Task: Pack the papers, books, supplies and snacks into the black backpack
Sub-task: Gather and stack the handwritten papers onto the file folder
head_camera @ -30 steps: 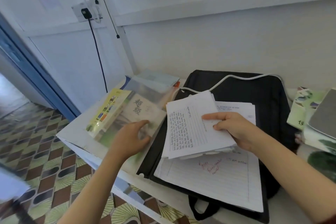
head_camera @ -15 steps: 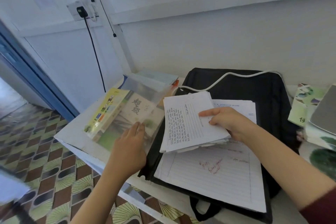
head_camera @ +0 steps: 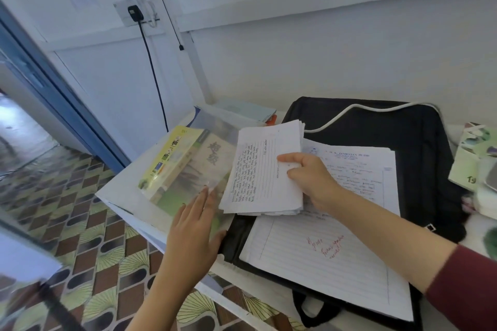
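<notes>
Bare left hand (head_camera: pixel 193 226), bare right hand (head_camera: pixel 306 177), dark red sleeve (head_camera: pixel 468 290) — on the right forearm

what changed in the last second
The left hand slid back toward the person along the clear folder, fingers straight at its near edge. The right hand keeps its grip on the stack of papers and shifted it toward the folder. The black backpack and the lined sheets on it stayed put.

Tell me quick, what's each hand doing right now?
Left hand: open, fingers straight on the clear folder.
Right hand: grips the paper stack.
</notes>
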Demonstrator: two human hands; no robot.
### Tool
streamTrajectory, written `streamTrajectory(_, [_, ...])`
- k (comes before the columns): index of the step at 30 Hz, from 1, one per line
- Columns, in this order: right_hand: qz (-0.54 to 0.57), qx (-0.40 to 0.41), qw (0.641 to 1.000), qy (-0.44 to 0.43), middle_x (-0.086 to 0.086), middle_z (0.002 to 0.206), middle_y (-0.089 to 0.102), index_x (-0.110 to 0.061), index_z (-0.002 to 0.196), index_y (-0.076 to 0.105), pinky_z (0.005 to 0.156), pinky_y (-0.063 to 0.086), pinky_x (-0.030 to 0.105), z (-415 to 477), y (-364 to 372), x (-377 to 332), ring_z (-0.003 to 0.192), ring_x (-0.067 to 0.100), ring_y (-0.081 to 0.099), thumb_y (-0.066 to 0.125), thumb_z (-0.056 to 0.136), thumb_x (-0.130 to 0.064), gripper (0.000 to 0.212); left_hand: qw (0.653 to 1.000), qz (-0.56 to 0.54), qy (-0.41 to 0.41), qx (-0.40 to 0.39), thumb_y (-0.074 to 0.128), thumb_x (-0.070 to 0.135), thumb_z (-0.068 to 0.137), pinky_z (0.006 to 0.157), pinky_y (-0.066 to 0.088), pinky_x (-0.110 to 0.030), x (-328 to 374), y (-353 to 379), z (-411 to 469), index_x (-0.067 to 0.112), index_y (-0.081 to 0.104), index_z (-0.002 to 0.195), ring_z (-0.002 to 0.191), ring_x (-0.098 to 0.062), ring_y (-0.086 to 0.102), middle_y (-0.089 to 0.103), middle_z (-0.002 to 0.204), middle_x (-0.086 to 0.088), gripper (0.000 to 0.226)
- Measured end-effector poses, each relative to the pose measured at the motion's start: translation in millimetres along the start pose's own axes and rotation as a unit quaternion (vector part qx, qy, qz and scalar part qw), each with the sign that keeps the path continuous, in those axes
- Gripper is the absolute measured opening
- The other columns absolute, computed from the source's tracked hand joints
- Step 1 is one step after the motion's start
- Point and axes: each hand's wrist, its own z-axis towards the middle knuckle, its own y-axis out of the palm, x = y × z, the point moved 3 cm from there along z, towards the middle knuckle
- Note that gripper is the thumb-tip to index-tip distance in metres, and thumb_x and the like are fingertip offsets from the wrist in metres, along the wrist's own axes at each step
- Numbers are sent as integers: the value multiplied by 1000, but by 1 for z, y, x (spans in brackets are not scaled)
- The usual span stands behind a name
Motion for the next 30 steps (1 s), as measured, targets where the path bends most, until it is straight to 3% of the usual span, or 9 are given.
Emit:
streamTrajectory(3, [7, 11, 1000, 3, 2, 118, 53, -21, 113, 62, 54, 49, 19, 1, 18, 3, 92, 16, 55, 35, 88, 11, 48, 1000, -6, -6, -7, 91, 21, 50, 93, 40, -47, -1, 0, 1, -3, 50, 128, 112, -34, 59, 56, 128, -20, 91])
streamTrajectory(6, [12, -21, 999, 23, 4, 126, 49, -23, 123, 54, 61, 49, 24, -1, 38, 2, 98, 20, 52, 28, 90, 8, 52, 1000, -18, -8, -9, 91, 19, 51, 92, 37, -41, -1, 0, 3, -7, 49, 128, 112, -37, 58, 54, 129, -22, 92])
streamTrajectory(10, [-92, -95, 991, 21, 4, 128, 43, -23, 136, 38, 65, 43, 23, 0, 53, 1, 99, 18, 47, 24, 90, 4, 56, 1000, -26, -15, 4, 90, 18, 52, 92, 35, -40, -2, 1, 2, -8, 47, 129, 114, -38, 57, 52, 131, -22, 92])
streamTrajectory(14, [-152, -22, 987, -50, 8, 126, 43, -19, 128, 44, 78, 49, 30, 6, 53, 6, 104, 21, 47, 38, 83, 6, 52, 998, -43, -17, 28, 89, 16, 55, 95, 30, -44, -2, 0, 0, -7, 41, 134, 120, -38, 52, 47, 137, -22, 94])
streamTrajectory(18, [-30, -5, 999, -35, 2, 117, 48, -16, 121, 54, 78, 51, 28, 10, 57, 7, 101, 17, 48, 38, 82, 12, 51, 996, -75, -19, 39, 86, 12, 59, 98, 26, -45, 1, -3, 2, -4, 32, 139, 126, -37, 46, 39, 143, -19, 98])
streamTrajectory(21, [70, -30, 997, 20, 4, 116, 51, -18, 118, 54, 87, 53, 37, 14, 70, 3, 93, 16, 53, 32, 87, 9, 46, 996, -81, -13, 38, 87, 12, 58, 98, 26, -45, 1, -5, 4, -4, 32, 139, 128, -31, 40, 39, 143, -19, 99])
streamTrajectory(25, [206, -72, 973, 77, 9, 118, 55, -14, 122, 53, 75, 54, 32, 20, 86, -2, 96, 21, 58, 28, 95, 7, 43, 995, -85, -4, 45, 85, 12, 61, 101, 22, -46, 0, -8, 6, -2, 30, 141, 129, -22, 30, 29, 145, -11, 98])
streamTrajectory(30, [237, -83, 964, 92, 9, 130, 53, -15, 131, 51, 66, 55, 26, 25, 98, 3, 107, 23, 58, 28, 95, 9, 49, 995, -93, 10, 44, 83, 12, 65, 104, 21, -43, -1, -8, 8, 0, 23, 144, 131, -21, 28, 22, 146, -6, 100])
